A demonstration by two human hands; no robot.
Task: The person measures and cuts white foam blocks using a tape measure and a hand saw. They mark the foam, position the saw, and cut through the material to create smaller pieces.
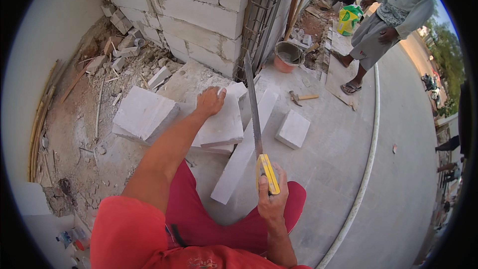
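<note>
My right hand [273,198] is wrapped round the yellow handle of a hand saw [254,112]. Its long blade points up and away from me, raised and in front of the blocks. With fingers stretched out, my left hand [210,101] rests on the far part of a white lightweight block [222,125], which lies on another pale piece. A larger white block [145,112] sits left of my forearm. Right of the block under my hand, a long narrow white strip of block [239,167] lies slanted on the floor. Further right is a small cut block [293,129].
A claw hammer [303,97] and a mortar bucket [288,58] stand beyond the small block. Ahead rise a block wall [194,12] and steel reinforcement bars [259,17]. Rubble [107,102] covers the left ground. A pale hose [367,172] runs along the right; another person [391,25] stands beyond.
</note>
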